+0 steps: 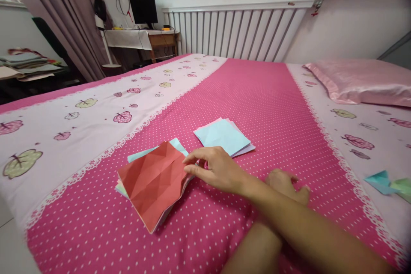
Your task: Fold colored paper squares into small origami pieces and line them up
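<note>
My right hand (218,169) reaches leftward, its thumb and forefinger closed at the right edge of a creased red paper sheet (154,180). That sheet tops a loose pile of coloured papers, with a light blue sheet (175,143) showing from under its far side. Beneath my right forearm, my left hand (287,186) rests on the bedspread with its fingers apart and nothing visible in it. Just beyond my right hand lies a second stack of square papers (223,135), light blue on top with pink and lilac edges below.
The pink dotted bedspread (257,90) spreads under everything. Folded teal paper (381,182) and green paper (403,187) lie at the right. A pink pillow (366,79) is at the far right. Behind the bed stand a white radiator (231,34) and a desk with a monitor (143,7).
</note>
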Available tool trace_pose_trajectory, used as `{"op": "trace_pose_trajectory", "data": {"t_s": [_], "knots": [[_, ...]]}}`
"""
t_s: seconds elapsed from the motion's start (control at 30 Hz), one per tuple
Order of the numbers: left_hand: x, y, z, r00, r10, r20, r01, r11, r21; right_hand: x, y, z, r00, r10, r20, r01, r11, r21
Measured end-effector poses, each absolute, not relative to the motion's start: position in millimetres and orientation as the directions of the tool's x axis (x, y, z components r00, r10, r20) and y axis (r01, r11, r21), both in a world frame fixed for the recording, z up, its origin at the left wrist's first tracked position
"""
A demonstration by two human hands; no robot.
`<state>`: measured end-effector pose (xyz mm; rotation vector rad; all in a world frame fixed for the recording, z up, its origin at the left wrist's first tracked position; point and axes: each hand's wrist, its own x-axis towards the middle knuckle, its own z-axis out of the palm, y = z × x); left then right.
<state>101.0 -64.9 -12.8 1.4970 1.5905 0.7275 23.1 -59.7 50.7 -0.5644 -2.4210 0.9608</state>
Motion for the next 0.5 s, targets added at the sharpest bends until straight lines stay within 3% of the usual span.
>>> {"op": "trace_pose_trajectory", "data": {"t_s": [0.5], "knots": [[102.0,-64.8,-15.9,0.025,0.988,-0.154,0.504,0.121,0.855,22.1,-57.6,49.0,-0.804,0.532,0.267,0.198,0.662,-0.723]]}}
